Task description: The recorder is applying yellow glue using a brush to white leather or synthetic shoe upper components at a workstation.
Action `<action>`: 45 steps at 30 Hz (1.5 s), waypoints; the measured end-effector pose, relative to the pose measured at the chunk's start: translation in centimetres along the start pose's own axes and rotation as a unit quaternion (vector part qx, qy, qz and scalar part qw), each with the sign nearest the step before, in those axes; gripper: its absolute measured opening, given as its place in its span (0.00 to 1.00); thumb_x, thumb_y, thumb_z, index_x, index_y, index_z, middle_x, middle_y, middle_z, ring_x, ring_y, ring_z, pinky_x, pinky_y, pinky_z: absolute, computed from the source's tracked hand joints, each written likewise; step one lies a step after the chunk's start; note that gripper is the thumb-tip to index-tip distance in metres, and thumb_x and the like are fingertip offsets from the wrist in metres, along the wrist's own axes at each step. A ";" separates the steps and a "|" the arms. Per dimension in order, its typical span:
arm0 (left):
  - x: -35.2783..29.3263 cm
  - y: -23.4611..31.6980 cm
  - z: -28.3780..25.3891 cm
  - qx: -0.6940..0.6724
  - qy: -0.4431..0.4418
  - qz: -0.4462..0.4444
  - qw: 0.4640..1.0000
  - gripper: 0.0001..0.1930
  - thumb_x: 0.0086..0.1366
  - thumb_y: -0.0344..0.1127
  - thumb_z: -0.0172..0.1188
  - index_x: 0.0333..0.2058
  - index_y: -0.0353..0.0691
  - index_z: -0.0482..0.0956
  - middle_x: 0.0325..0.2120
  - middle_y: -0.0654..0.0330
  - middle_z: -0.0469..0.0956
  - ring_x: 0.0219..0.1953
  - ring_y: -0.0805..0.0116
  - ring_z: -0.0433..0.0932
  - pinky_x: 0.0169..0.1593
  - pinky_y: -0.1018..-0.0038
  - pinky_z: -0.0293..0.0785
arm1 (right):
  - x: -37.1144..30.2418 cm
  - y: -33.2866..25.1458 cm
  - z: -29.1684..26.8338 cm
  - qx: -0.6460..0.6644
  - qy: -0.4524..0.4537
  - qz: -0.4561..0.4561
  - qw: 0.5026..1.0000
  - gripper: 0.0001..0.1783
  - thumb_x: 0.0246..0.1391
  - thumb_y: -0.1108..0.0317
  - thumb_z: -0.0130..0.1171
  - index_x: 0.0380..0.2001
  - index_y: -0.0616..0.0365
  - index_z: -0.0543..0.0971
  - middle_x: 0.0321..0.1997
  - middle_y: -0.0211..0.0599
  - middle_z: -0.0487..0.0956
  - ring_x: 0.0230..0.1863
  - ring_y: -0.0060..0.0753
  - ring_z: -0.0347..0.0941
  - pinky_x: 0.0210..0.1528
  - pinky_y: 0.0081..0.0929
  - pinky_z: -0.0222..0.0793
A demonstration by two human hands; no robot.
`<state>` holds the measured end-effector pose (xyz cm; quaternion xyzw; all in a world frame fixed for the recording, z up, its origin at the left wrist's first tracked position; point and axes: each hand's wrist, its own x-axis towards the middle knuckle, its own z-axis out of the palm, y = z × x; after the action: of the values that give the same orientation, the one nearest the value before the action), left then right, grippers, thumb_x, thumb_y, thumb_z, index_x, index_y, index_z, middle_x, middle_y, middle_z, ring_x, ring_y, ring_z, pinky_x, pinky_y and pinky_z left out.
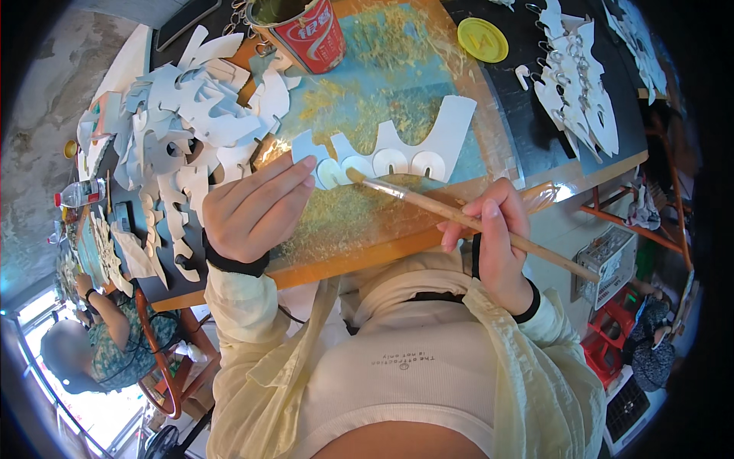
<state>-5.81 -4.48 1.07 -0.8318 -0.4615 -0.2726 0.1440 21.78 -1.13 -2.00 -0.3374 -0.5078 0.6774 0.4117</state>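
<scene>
Brush [434, 208] pinched in right hand [501, 260], bristles [354, 175] at second disc [364, 163] from left on white piece [445, 138], mid-table [367, 255]. Left hand [248, 210], apart from right, at piece's left end; grip can't be told. Best: steady that end, stroke lightly, keep fingertips [308, 162] clear of bristles.

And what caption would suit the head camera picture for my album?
Right hand holding a long wooden-handled brush over a flat white notched piece, left hand at its left end.

Toward the left edge of the surface [631, 134] lies a pile [191, 107]; right of it, a tub [313, 38], then a lid [482, 40]. Before the tub, a brush [478, 223] overlaps a strip [394, 145].
</scene>
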 end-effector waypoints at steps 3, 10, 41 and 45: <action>-0.1 -0.1 0.2 0.009 0.010 0.007 1.000 0.07 0.46 0.22 0.67 0.22 0.39 0.78 0.28 0.63 0.82 0.32 0.69 0.82 0.24 0.82 0.74 | -0.6 0.1 -0.5 0.007 -0.002 0.030 1.000 0.09 0.63 0.69 0.38 0.30 0.60 0.64 0.22 0.39 0.74 0.21 0.25 0.71 0.28 0.23 0.70; -0.1 -0.1 0.2 0.006 0.009 -0.006 1.000 0.07 0.45 0.22 0.67 0.21 0.39 0.77 0.28 0.63 0.82 0.31 0.69 0.82 0.23 0.83 0.73 | -0.1 0.4 0.2 0.070 0.067 -0.011 0.995 0.09 0.64 0.68 0.38 0.31 0.61 0.64 0.22 0.41 0.74 0.21 0.26 0.72 0.30 0.24 0.72; -0.4 -0.3 0.0 0.012 0.003 -0.009 1.000 0.06 0.44 0.23 0.66 0.20 0.40 0.77 0.28 0.65 0.82 0.32 0.71 0.82 0.23 0.82 0.73 | -1.8 1.0 -0.5 -0.103 -0.018 -0.090 0.990 0.07 0.61 0.70 0.43 0.31 0.61 0.67 0.24 0.37 0.77 0.23 0.23 0.74 0.27 0.20 0.70; -0.2 0.1 -0.2 -0.004 0.000 -0.034 0.999 0.09 0.43 0.19 0.67 0.19 0.39 0.76 0.26 0.61 0.82 0.29 0.65 0.82 0.26 0.80 0.76 | -1.0 1.6 0.6 -0.071 0.024 -0.086 0.993 0.06 0.60 0.72 0.43 0.31 0.62 0.67 0.22 0.35 0.77 0.23 0.24 0.74 0.28 0.21 0.70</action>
<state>-5.84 -4.76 1.11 -0.8159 -0.4889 -0.2792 0.1315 21.38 -2.54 -3.32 -0.3374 -0.5718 0.5934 0.4551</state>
